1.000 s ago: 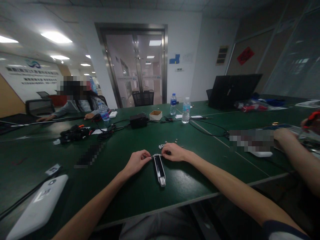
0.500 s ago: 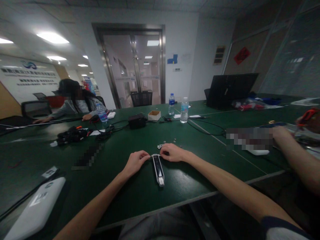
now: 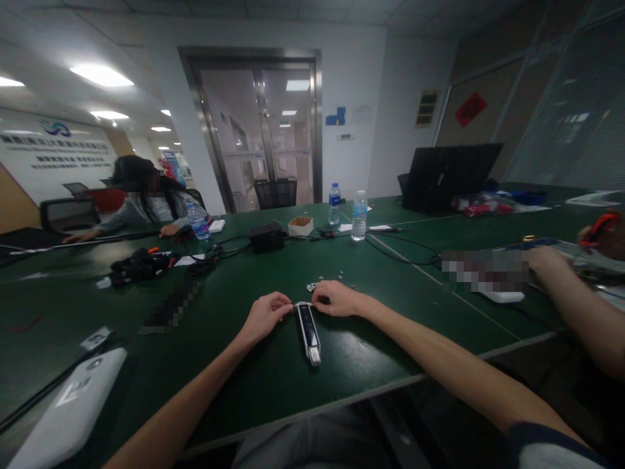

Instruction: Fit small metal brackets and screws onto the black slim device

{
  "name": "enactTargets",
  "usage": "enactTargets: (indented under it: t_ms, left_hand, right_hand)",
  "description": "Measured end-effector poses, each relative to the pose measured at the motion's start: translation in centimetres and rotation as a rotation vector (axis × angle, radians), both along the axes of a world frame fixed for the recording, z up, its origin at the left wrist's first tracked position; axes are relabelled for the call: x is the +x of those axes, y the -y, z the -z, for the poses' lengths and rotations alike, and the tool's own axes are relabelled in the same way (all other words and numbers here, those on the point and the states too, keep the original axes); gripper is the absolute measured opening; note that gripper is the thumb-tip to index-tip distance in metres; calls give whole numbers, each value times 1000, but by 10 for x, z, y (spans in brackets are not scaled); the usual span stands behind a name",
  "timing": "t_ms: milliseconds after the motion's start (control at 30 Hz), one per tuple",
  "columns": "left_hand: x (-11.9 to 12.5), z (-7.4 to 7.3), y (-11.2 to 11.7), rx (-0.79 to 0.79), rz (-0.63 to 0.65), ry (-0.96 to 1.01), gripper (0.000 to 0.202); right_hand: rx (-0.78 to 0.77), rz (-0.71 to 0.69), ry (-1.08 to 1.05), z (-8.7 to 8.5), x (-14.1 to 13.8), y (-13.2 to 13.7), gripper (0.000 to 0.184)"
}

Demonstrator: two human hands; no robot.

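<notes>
A slim device [image 3: 308, 331] with a glossy dark face, pale edges and a silvery block at its near end lies lengthwise on the green table. At its far end is a small pale crosspiece [image 3: 303, 304]. My left hand [image 3: 267, 314] is closed in a pinch at the left of this crosspiece. From the right, my right hand [image 3: 336, 298] meets the other end with curled fingers. What either hand's fingertips hold is too small to make out. Just beyond my right hand lies a small metal piece [image 3: 311, 286], with several tiny rings or nuts [image 3: 340, 273] farther off.
Beyond stand two water bottles [image 3: 359, 216], an open small box [image 3: 300, 226] and a black adapter [image 3: 266, 237] among cables. A white case [image 3: 73, 410] lies at near left. Another person's arm [image 3: 561, 280] reaches in at right; a person [image 3: 146, 195] sits at far left.
Both hands stay at the device's far end, almost unmoved. The whole view has shifted very slightly.
</notes>
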State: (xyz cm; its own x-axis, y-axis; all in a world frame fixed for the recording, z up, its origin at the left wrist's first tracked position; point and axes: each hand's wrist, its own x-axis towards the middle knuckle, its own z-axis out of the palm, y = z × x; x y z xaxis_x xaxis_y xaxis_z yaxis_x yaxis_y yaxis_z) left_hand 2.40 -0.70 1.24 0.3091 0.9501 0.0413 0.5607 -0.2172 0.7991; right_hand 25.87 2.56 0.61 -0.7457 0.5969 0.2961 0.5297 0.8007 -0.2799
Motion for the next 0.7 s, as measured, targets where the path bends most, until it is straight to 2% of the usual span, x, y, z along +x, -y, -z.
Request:
enactTargets:
  t_ms: [567,700]
  left_hand:
    - [1,1,1,147,-38,-97,20]
    - [2,0,2,115,-41,-53,23]
  right_hand:
    - [16,4,-9,4,-1,-3,9]
    - [18,13,-4,5,-2,-3,9]
